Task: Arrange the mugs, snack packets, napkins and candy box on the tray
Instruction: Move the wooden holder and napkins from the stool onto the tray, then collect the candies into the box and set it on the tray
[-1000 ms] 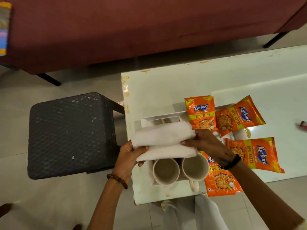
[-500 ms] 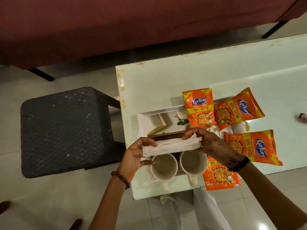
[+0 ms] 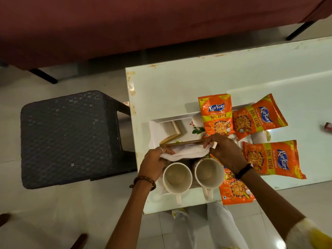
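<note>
A white tray with a gold and floral pattern lies on the white table. Two cream mugs stand side by side at its near end, handles toward me. Both hands hold a folded stack of white napkins low over the tray, just beyond the mugs: my left hand grips its left end, my right hand its right end. Several orange Kurkure snack packets lie at the tray's right: one upright, one tilted, one sideways, one partly under my right wrist. No candy box is visible.
A dark woven stool stands left of the table. A maroon sofa with black legs spans the back. A small red item lies at the table's right edge. My legs are below the table's near edge.
Both hands lowered the napkin stack from above the tray down onto it, just behind the mugs. The tray's patterned base came into view beyond the napkins.
</note>
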